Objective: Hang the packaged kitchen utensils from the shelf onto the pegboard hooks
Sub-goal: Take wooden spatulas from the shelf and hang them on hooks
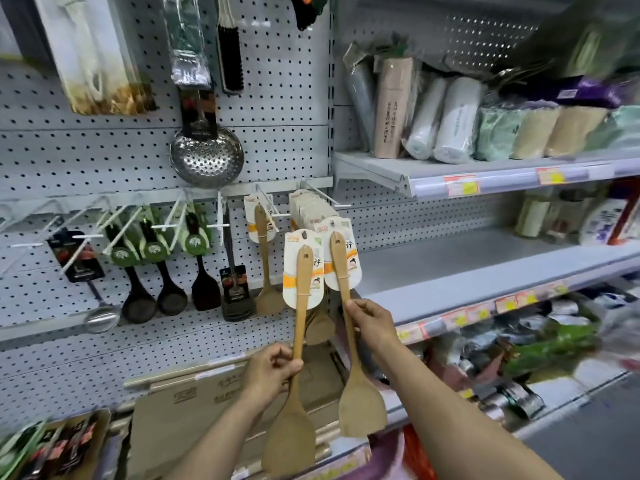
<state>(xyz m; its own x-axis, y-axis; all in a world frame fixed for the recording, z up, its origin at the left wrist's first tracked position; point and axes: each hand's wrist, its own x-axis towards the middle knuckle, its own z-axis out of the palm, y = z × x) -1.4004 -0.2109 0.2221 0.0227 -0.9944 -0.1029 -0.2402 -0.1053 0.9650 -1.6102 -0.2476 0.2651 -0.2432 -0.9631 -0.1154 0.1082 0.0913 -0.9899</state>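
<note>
Left hand (pixel 270 370) grips a wooden spatula (pixel 294 403) by its handle, right hand (pixel 370 322) grips a second spatula (pixel 356 386). Both blade-down, white-and-orange cards at top, held before the pegboard (pixel 86 161) just below the hook (pixel 325 197) of matching cards.

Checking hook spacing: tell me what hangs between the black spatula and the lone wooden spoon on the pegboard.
In the head view, one dark carded utensil hangs between the black spatula and the wooden spoon; its head is too blurred to name.

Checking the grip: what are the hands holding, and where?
Each holds a wooden spatula by mid-handle: left hand one spatula, right hand another.
</note>
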